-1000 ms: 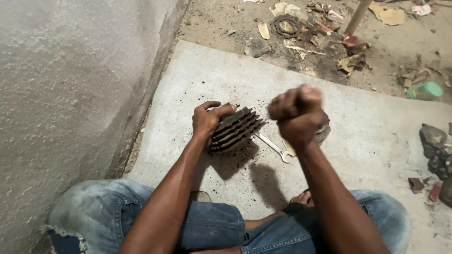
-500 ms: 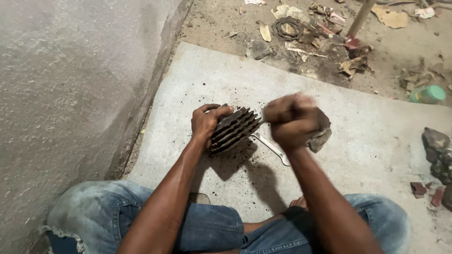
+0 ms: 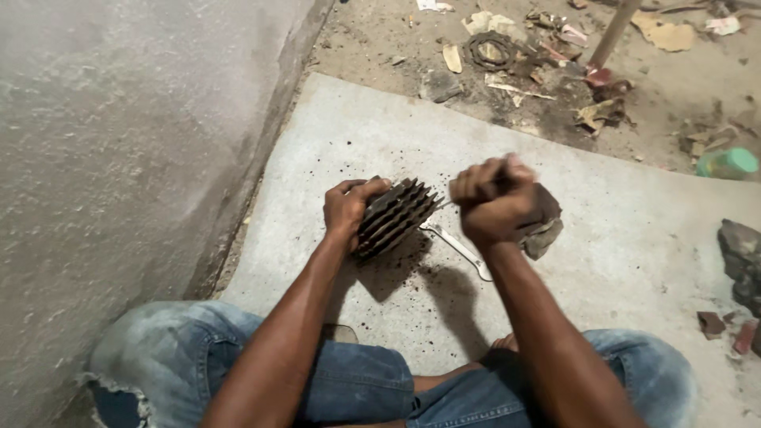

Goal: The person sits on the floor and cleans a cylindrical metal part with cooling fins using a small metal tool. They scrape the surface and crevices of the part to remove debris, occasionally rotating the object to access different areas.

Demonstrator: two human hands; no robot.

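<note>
My left hand (image 3: 347, 208) grips the left side of a dark, dirty finned metal cylinder (image 3: 396, 215), which stands tilted on a grey concrete slab (image 3: 634, 238). My right hand (image 3: 495, 202) is a closed fist just right of the cylinder. It is clenched around a thin metal tool whose tip (image 3: 444, 204) reaches the fins; the handle is hidden in the fist. A silver wrench (image 3: 460, 250) lies on the slab below and between my hands. Dark crumbs of dirt are scattered under the cylinder.
A grey stone chunk (image 3: 545, 226) lies right behind my right fist. A rough wall (image 3: 119, 158) runs along the left. Beyond the slab, on dirt, lie scraps, a rusty ring (image 3: 490, 49) and a stick (image 3: 614, 32). At the right are a green container (image 3: 729, 162) and rocks (image 3: 741, 254).
My right fist has come down from a raised position to the level of the finned cylinder. The left hand and the cylinder have stayed in place.
</note>
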